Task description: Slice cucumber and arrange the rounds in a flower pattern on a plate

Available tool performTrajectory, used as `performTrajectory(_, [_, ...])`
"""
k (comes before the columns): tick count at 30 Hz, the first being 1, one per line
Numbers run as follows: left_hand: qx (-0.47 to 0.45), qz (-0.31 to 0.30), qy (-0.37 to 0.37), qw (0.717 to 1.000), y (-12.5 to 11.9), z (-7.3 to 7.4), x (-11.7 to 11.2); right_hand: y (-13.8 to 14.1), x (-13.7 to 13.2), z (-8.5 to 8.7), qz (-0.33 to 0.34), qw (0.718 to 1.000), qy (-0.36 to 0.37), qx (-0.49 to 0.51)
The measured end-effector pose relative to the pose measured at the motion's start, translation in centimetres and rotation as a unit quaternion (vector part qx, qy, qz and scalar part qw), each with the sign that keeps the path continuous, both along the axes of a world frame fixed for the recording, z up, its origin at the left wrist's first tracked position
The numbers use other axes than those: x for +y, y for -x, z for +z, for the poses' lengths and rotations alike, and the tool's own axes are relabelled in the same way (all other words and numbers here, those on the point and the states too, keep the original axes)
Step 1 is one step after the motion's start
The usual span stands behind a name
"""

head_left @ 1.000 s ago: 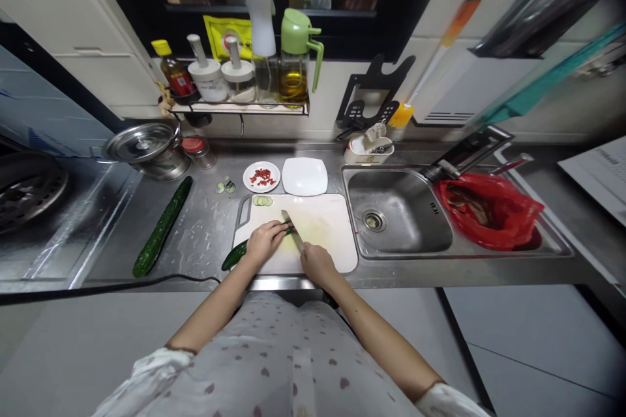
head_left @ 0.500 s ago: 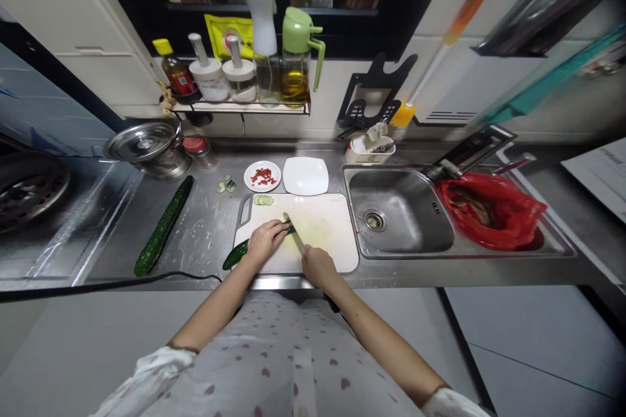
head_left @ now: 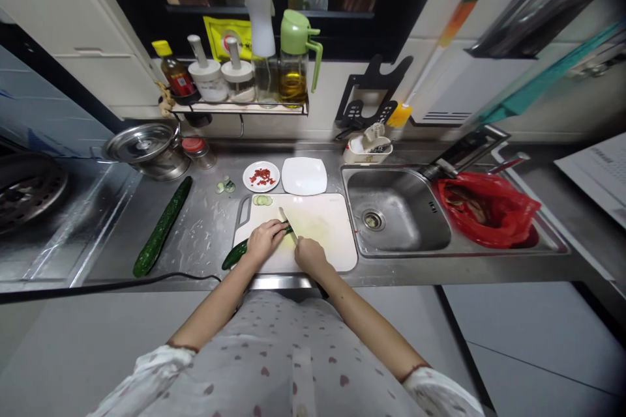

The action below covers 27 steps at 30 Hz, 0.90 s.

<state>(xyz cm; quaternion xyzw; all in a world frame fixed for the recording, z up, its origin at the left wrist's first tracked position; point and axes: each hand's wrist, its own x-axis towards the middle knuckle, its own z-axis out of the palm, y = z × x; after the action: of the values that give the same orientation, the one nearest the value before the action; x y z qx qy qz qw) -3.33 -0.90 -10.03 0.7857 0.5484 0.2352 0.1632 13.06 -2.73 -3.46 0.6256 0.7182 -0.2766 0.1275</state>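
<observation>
My left hand [head_left: 264,240] is closed over a dark green cucumber [head_left: 235,254], pressing it onto the white cutting board [head_left: 337,241]. The cucumber's left end sticks out past my wrist, and the middle is hidden under my palm. In my right hand [head_left: 310,256] is a knife [head_left: 287,219], its handle covered by my fingers. The blade slants up and left at the cucumber's right end, near my left fingertips; I cannot tell whether it cuts in. Several pale cucumber slices [head_left: 263,200] lie at the board's upper left corner.
A whole cucumber [head_left: 163,225] lies on the left counter, near small cucumber scraps [head_left: 225,185]. Behind the board are a plate of chopped red pieces [head_left: 261,176] and a white square plate [head_left: 304,176]. To the right are the sink [head_left: 398,215] and a red plastic bag [head_left: 489,212].
My right hand and the knife have moved slightly up and to the left. My left hand keeps its hold on the cucumber.
</observation>
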Motion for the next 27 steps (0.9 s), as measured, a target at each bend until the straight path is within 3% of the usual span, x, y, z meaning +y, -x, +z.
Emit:
performTrajectory(10, [-0.001,0.001,0.005,1.0,0.1,0.2,0.0,-1.0,-1.5,-0.4,0.002,1.0,0.006,-0.007])
performTrajectory(18, [-0.008,0.007,0.005,1.0,0.0,-0.4,0.1,-0.4,-0.8,-0.5,-0.008,1.0,0.009,-0.009])
performTrajectory(27, [-0.005,0.002,-0.002,1.0,0.1,-0.7,0.2,-0.2,-0.4,-1.7,-0.004,1.0,-0.015,-0.001])
